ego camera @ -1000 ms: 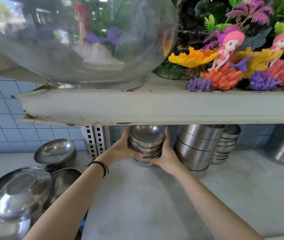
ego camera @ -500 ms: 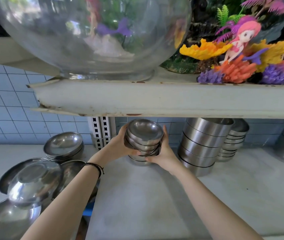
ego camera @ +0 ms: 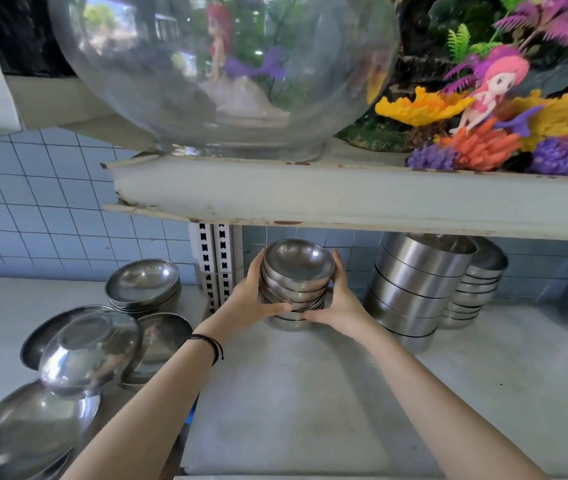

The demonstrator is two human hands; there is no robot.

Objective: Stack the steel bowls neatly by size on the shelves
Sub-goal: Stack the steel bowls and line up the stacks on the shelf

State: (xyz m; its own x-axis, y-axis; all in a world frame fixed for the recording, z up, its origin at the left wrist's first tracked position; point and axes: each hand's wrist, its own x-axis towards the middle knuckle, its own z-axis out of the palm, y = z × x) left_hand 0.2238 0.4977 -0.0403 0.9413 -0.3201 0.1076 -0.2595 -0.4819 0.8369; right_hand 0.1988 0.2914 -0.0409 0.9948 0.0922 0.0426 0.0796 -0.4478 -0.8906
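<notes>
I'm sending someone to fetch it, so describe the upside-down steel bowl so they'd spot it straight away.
Start at the lower shelf under the glass fishbowl, then go to the loose pile of wide steel bowls off its left end. The upside-down bowl lies tilted on that pile. It alone shows its flat base; its neighbours face up.

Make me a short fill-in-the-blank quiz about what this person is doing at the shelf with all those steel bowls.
1. The stack of small steel bowls is gripped by ____ hands at once.
2. The black wrist cord sits on the ____ arm.
3. On the upper shelf, right above the hands, stands a round ____ fishbowl.
4. Beside the right hand stands a taller stack of straight-sided steel ____.

Missing words: both; left; glass; containers
</notes>
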